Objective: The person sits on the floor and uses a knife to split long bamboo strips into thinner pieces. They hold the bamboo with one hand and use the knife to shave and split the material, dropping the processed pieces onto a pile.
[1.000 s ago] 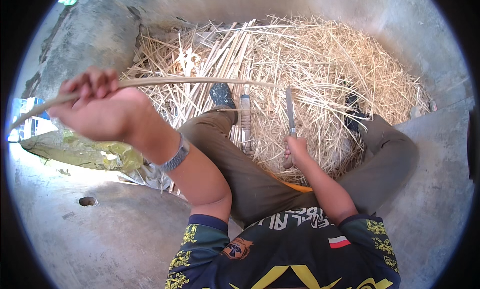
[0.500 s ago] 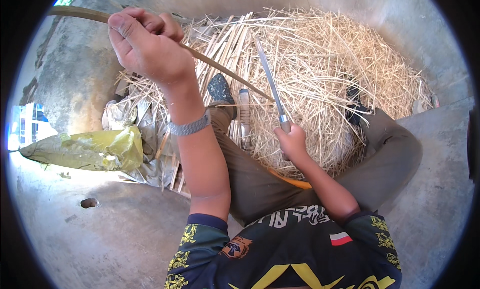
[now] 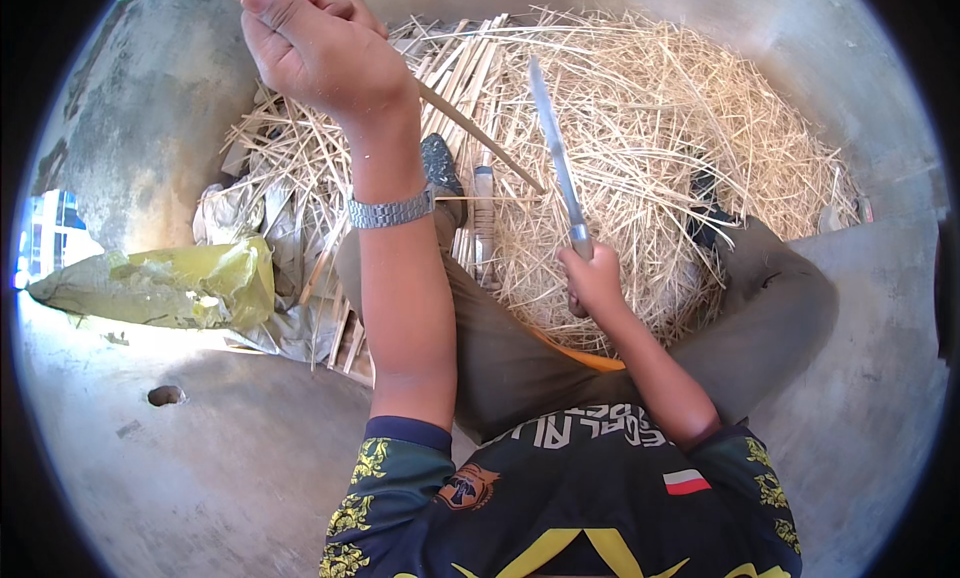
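Raised at the upper left, my left hand [image 3: 325,53] is closed round a long, thin brown strip [image 3: 480,136], bamboo or wood by its look. One end of the strip runs out past the top left; the other slopes down to the right, its tip above the shavings. My right hand [image 3: 594,278] grips the handle of a long knife [image 3: 558,153], whose blade points up and slightly left. The blade stands a little right of the strip's tip, apart from it. A metal watch [image 3: 390,212] is on my left wrist.
A big heap of pale shavings [image 3: 650,128] lies between my outstretched legs, against a concrete wall [image 3: 150,118]. Split strips [image 3: 465,68] and a second tool with a wrapped handle [image 3: 484,218] lie near my left foot. A yellow sack [image 3: 160,283] rests at left, near a floor hole [image 3: 166,395].
My left hand has moved up and a little right with the strip. The knife in my right hand has shifted slightly right, and its blade has lifted a little.
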A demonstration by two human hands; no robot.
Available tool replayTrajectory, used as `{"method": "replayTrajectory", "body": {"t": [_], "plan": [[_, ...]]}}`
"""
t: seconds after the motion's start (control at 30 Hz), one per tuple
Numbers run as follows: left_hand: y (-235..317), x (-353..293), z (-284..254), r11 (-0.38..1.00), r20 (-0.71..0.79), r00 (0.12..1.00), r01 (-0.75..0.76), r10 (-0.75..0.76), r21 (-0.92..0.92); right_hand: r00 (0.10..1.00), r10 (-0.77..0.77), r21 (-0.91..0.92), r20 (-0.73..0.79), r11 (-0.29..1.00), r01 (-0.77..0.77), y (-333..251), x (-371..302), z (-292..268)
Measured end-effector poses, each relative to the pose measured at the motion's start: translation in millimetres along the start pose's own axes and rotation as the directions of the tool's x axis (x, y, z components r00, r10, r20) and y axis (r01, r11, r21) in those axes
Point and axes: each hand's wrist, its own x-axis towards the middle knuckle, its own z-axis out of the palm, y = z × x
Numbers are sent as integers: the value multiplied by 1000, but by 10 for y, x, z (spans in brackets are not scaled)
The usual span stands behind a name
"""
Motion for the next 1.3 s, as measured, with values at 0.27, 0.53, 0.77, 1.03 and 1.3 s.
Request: {"method": "replayTrajectory", "body": {"t": [0.27,0.53,0.77,1.03,1.3], "plan": [[78,-27,32,999,-19,1000,20,-21,-28,986,165,-219,-28,961,-168,70,-2,-152],[0,-25,-23,1000,-8,1000,14,-14,1,990,96,-173,107,982,-77,-70,-84,-177],[22,25,-84,994,-14,998,58,-60,-89,966,-256,-493,-28,845,209,-472,-200,-332],[-37,20,7,1000,-98,995,-13,13,-4,984,167,-249,-64,952,-178,497,-165,-330],[-53,68,-129,1000,-75,997,14,-17,-28,940,-313,-274,-137,924,268,-58,-208,-373]]}}
